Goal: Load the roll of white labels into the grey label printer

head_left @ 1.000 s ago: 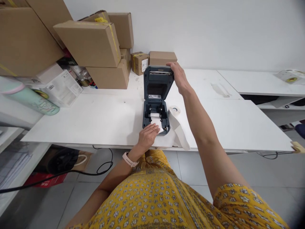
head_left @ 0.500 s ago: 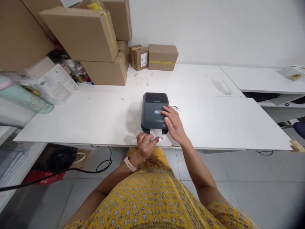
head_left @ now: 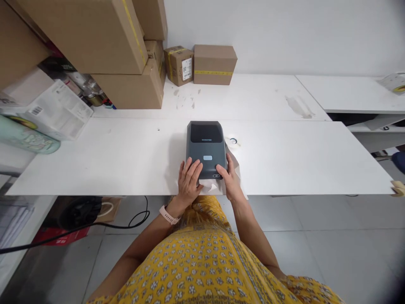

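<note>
A dark grey label printer [head_left: 207,147] sits on the white table near its front edge, with its lid down. My left hand [head_left: 189,179] grips its front left corner, fingers over the top and thumb low at the front. On the opposite corner, my right hand [head_left: 231,179] has its thumb on top and its fingers along the side. White paper [head_left: 211,184] pokes out below the printer's front, between my hands. More pale backing paper lies beside the printer, partly under my right hand. A small white roll [head_left: 233,142] rests just right of the printer.
Large cardboard boxes [head_left: 126,90] are stacked at the back left. Two smaller boxes [head_left: 215,64] stand against the wall. A mint green bottle [head_left: 30,135] and a white carton [head_left: 60,112] are at the left. A black cable [head_left: 126,227] hangs below the table.
My left hand has let go of the paper strip and now holds the printer's left corner. My right hand has slid from the lid's top to the right front corner. The view has shifted slightly.
</note>
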Tool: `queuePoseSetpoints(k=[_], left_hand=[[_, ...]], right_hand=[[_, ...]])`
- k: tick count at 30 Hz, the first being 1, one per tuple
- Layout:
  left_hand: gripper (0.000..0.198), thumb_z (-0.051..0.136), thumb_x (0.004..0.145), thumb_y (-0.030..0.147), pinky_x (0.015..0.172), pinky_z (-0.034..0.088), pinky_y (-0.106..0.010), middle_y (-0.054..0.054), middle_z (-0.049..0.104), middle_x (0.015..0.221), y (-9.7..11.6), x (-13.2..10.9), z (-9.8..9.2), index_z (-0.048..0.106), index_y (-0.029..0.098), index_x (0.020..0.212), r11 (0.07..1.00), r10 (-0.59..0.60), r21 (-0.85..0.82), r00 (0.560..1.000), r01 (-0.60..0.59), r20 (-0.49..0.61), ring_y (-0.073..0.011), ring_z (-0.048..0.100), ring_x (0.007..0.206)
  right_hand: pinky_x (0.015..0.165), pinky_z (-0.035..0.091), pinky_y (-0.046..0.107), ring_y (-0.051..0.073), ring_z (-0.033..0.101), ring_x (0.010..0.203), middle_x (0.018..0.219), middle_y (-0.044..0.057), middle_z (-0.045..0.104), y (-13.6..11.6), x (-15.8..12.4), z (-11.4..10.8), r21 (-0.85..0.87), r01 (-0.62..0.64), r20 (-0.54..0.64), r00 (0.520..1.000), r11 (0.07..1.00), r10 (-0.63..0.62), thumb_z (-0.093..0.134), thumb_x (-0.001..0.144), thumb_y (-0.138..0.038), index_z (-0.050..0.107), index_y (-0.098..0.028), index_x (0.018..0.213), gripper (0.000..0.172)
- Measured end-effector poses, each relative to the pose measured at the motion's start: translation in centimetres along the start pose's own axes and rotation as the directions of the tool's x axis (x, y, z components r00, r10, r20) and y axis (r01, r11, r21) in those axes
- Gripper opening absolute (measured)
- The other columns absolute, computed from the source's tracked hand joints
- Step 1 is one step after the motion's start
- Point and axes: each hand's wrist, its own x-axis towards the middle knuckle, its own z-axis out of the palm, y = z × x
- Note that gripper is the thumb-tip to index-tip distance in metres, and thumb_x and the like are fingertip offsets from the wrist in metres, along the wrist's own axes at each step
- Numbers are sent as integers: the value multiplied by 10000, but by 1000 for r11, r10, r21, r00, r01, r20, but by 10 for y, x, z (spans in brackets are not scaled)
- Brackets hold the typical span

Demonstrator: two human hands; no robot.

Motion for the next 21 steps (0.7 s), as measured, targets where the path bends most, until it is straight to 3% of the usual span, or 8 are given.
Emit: queuePoseSetpoints(k=[6,11,14,15,16,18,19,21], left_hand=[[869,347,803,895,1273,237,-519,-128,692,1286,-4,2,6,677,236,1263,1000,-6,-5,1000,6,13,-344,448,1456],[624,595,851,683,1208,350,-523,-127,662,1317,18,-12,-20,641,221,1268,999,0,37,999,2,-48,-324,490,1403],[381,613,881,576,986,516,-464,-110,707,1059,34,-31,-38,692,235,1031,990,-130,-79,981,120,-141,-272,645,1085],[345,551,923,560,876,542,-416,-84,702,938,38,-34,-40,693,246,921,960,-229,-182,972,215,-58,-234,658,943],[391,485,955,560,767,539,-371,-59,676,825,42,-35,-40,681,247,828,891,-351,-285,934,355,68,-198,640,804],[502,434,950,620,558,448,-300,-16,592,643,50,-27,-34,655,227,727,633,-526,-437,769,639,362,-137,533,565],[514,469,916,651,499,387,-279,2,558,596,53,-21,-29,645,214,711,485,-558,-474,678,735,479,-114,475,499],[507,573,835,668,450,287,-251,25,520,548,59,-7,-18,587,196,649,281,-576,-503,563,817,593,-80,406,442]], right_hand=[[1128,492,539,306,466,1455,1634,139,386,-9,-2,10,-4,1,-82,997,1000,-2,437,1014,-523,65,-298,1646,767],[1207,385,574,295,351,1524,1679,93,294,-28,-2,6,-177,146,-112,979,973,-167,425,1025,-488,154,-345,1624,672],[1256,293,584,265,220,1579,1693,-11,263,-35,-1,1,-393,278,-45,946,877,-321,324,1057,-446,355,-406,1541,487],[1262,276,590,261,194,1588,1686,-38,277,-35,0,0,-422,306,-24,937,853,-348,287,1063,-435,432,-414,1493,455],[1264,265,597,258,174,1594,1680,-56,291,-35,1,-1,-432,323,-16,931,842,-365,254,1067,-424,490,-414,1450,450],[1263,251,614,261,147,1601,1678,-62,301,-32,2,-1,-424,335,-31,923,842,-383,216,1070,-407,544,-394,1407,470],[1260,246,623,264,140,1603,1677,-57,305,-31,3,0,-421,335,-40,922,843,-386,211,1070,-401,554,-384,1400,476],[1253,245,636,272,149,1601,1672,-44,324,-30,3,1,-429,318,-52,926,845,-375,230,1068,-401,570,-371,1386,467]])
